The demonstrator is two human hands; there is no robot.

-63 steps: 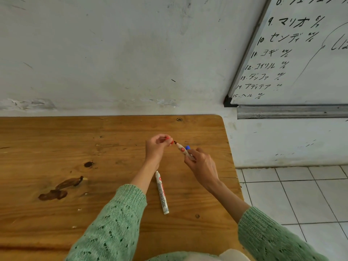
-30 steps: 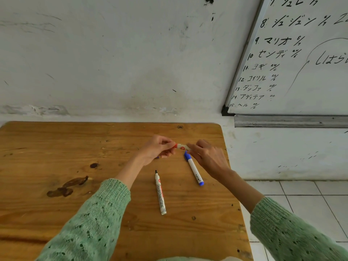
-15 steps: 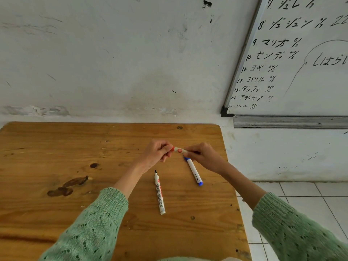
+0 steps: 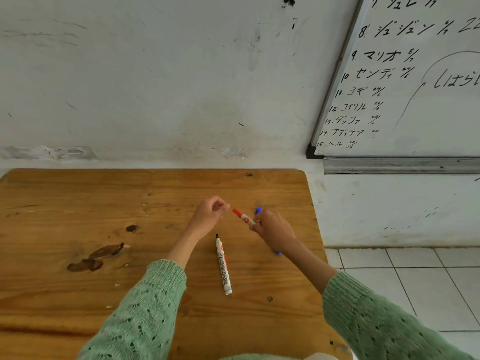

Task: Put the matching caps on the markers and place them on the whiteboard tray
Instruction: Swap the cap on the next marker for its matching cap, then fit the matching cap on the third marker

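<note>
The right hand (image 4: pixel 274 231) is closed around the barrel of the red marker (image 4: pixel 243 217), above the right part of the wooden table (image 4: pixel 78 203). The marker points up and to the left, and its red cap (image 4: pixel 237 212) is seated on the end that faces the left hand. The left hand (image 4: pixel 207 216) is held just left of that cap, apart from it, with the fingers curled loosely and thumb and fingertips close together; whether it holds anything cannot be determined, as nothing shows between them. A blue marker is largely hidden beneath the right hand: its blue cap end (image 4: pixel 258 210) shows above the knuckles and a small blue part (image 4: pixel 278 253) shows below the wrist, so its contact with the hand cannot be determined. A black marker (image 4: pixel 223 266) lies flat on the table between the two forearms, uncapped, with its black tip (image 4: pixel 217 235) pointing away from the person and its white printed barrel running toward the near edge. Both arms are covered by green knitted sleeves (image 4: pixel 145 307). The table carries dark stains (image 4: pixel 96 257) on its left part. The whiteboard (image 4: pixel 415 100) hangs on the wall to the upper right, with handwritten black characters on it, and its grey metal tray (image 4: pixel 400 166) runs along its lower edge, well apart from the markers. Tiled floor (image 4: pixel 428 281) shows at the lower right.
</note>
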